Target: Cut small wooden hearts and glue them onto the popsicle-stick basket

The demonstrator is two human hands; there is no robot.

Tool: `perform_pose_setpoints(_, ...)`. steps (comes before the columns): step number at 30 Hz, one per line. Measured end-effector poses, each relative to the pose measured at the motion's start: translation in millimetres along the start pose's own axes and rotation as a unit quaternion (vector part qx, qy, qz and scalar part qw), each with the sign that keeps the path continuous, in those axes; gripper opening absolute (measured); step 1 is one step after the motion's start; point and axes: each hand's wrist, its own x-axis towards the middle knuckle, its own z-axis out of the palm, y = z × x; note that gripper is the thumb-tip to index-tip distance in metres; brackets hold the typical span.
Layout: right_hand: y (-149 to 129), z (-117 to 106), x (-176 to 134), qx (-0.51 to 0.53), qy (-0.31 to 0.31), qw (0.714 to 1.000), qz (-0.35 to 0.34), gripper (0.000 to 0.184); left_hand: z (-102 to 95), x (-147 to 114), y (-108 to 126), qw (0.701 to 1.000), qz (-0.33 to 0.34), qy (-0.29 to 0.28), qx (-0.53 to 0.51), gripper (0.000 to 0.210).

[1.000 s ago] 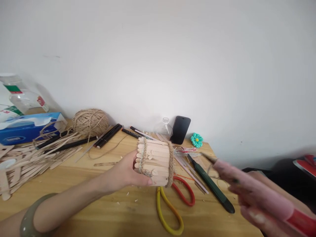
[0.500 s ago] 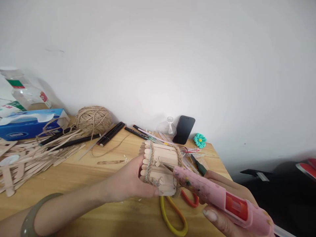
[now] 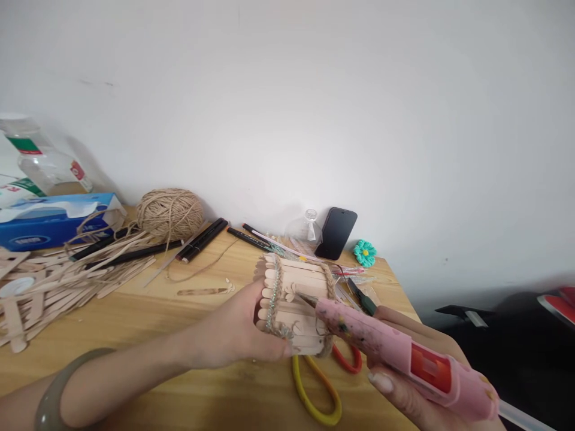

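My left hand (image 3: 245, 329) is closed around one end of a popsicle-stick cylinder (image 3: 309, 308), which lies tilted on its side above the table. Twine trim runs around both of its ends, and small wooden pieces are stuck on the sticks. In my right hand (image 3: 404, 365) is a pink glue gun (image 3: 363, 329), stained along its barrel, with a clear glue stick out of its back. Its metal tip points left and is at the cylinder's side, close to the small wooden pieces; whether it touches, I cannot tell. Scissors with yellow and red handles (image 3: 317, 410) lie below the cylinder.
At the left are loose popsicle sticks (image 3: 54, 299), a blue tissue box (image 3: 63, 221), a clear bottle (image 3: 49, 161) and a twine ball (image 3: 171, 212). Black markers (image 3: 204, 239), a phone (image 3: 339, 233) and a teal flower (image 3: 364, 254) are near the wall. The table's right edge drops off.
The cylinder has shifted very slightly to the right with my left hand. The glue gun's tip remains at the same spot beside the small wooden pieces. The view has moved a little.
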Motion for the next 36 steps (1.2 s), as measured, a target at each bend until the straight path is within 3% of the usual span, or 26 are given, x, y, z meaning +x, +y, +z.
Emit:
perform_pose_setpoints(6,-5,-1,0,0.023,0.010,0.999,0.036,0.041,2.0,-1,2,1.000,-0.009,0.017,0.015,0.055)
perform_pose_setpoints(14,3,2,-3,0.017,0.019,0.999,0.023,0.040,0.6,-2,-1,0.999,-0.007,0.025,0.028,0.057)
perform_pose_setpoints(36,-6,4,-2,-0.021,0.037,0.999,0.032,0.043,-2.3,-4,-2,0.995,-0.009,0.045,0.084,0.055)
